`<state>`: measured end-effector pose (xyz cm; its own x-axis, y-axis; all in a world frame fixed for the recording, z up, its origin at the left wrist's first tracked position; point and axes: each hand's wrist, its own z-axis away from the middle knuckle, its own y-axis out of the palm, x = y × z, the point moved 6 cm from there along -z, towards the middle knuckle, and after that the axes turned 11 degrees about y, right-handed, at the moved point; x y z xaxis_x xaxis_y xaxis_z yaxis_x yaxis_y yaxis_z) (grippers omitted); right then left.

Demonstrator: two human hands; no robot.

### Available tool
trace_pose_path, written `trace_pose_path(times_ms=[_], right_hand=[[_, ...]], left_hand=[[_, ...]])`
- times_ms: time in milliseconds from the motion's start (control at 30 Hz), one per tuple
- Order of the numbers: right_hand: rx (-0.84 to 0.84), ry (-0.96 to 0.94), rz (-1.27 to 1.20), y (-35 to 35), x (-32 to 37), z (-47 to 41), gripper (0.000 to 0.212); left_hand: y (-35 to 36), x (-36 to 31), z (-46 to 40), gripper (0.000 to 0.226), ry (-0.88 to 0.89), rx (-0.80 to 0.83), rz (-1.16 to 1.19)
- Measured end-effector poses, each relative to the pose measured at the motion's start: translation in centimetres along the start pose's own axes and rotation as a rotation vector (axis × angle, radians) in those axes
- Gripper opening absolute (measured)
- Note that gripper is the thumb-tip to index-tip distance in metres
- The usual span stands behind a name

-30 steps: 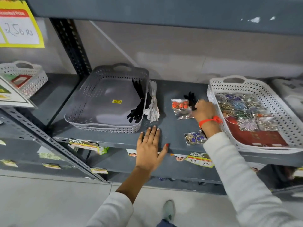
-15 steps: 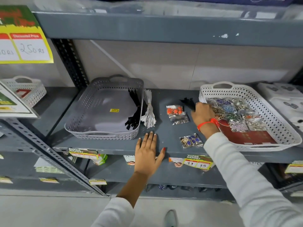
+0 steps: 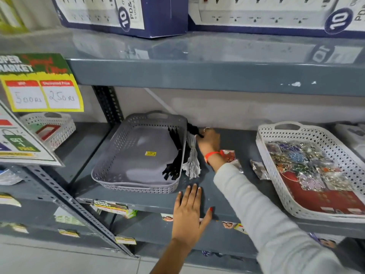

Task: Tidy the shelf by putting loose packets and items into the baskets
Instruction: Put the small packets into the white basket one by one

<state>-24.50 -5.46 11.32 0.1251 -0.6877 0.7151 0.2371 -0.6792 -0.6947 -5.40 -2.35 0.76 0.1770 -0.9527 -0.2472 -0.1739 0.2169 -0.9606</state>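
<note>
A grey basket (image 3: 118, 151) stands on the middle shelf with a black bundle (image 3: 174, 161) lying along its right inner wall. Just outside that wall lies a white bundle (image 3: 192, 161). My right hand (image 3: 209, 142) is shut on a small black item (image 3: 192, 129) at the basket's back right corner. My left hand (image 3: 187, 212) rests flat and open on the shelf's front edge. Two loose packets lie on the shelf: a red one (image 3: 229, 155) behind my right wrist and a clear one (image 3: 259, 170) beside the white basket (image 3: 262, 147), which holds several packets.
A small white basket (image 3: 65, 125) sits on the left shelf section behind price signs (image 3: 42, 93). Blue and white boxes (image 3: 122, 14) stand on the shelf above. The upright post (image 3: 107, 103) stands behind the grey basket's left side.
My right hand has carried the black item leftwards from beside the white basket to the grey basket's back right corner. The camera tilted upward. My left hand stayed on the shelf edge.
</note>
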Motion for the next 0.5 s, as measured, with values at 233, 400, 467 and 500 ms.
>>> trace_pose_path(times_ms=[233,400,467,500], right_hand=[[0.213,-0.022,0.017,3.9,-1.0,1.0,0.021],[0.098,-0.009,0.035,-1.8,-4.1,0.4,0.023],[0.091,0.001,0.081,-4.1,-6.5,0.1,0.027],[0.103,0.009,0.109,-5.0,-7.6,0.0,0.029]], left_hand=[[0.2,0.0,-0.1,0.073,0.0,-0.014,-0.027],[0.3,0.1,0.0,0.071,0.002,-0.044,-0.024],[0.3,-0.1,-0.1,0.07,-0.001,-0.068,-0.006],[0.2,-0.1,-0.1,0.071,-0.002,-0.081,0.01]])
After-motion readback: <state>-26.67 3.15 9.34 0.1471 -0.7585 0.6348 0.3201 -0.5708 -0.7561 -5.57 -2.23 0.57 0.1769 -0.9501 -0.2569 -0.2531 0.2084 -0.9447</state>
